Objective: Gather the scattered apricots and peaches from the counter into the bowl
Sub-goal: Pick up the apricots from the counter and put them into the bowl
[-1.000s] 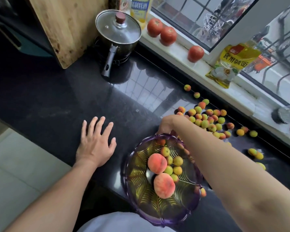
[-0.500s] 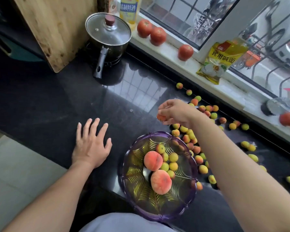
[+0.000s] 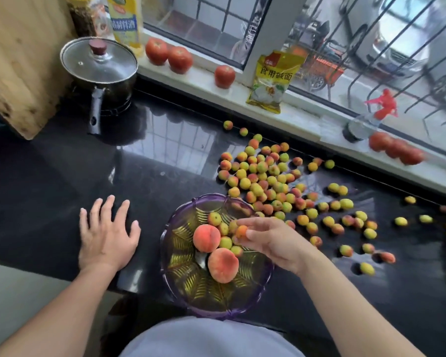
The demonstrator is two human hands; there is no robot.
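A purple glass bowl [image 3: 183, 292] stands on the black counter [image 3: 49, 181] near its front edge. Inside lie two pink peaches [image 3: 206, 238] and several small apricots. My right hand [image 3: 276, 243] hovers over the bowl's right side, palm up, pinching one orange apricot [image 3: 241, 231] between thumb and fingertips. My left hand [image 3: 106, 238] lies flat on the counter, left of the bowl, fingers spread. Several scattered apricots [image 3: 263, 176] cover the counter behind and to the right of the bowl.
A lidded pot [image 3: 98, 65] sits at the back left beside a wooden board [image 3: 18, 60]. The windowsill holds tomatoes [image 3: 179, 59], a yellow packet [image 3: 272, 81], a bottle [image 3: 125, 21] and a red-topped sprayer [image 3: 371, 117].
My right hand rose from the apricot pile behind the bowl with one apricot and came back over the bowl. My left hand stayed flat on the counter.
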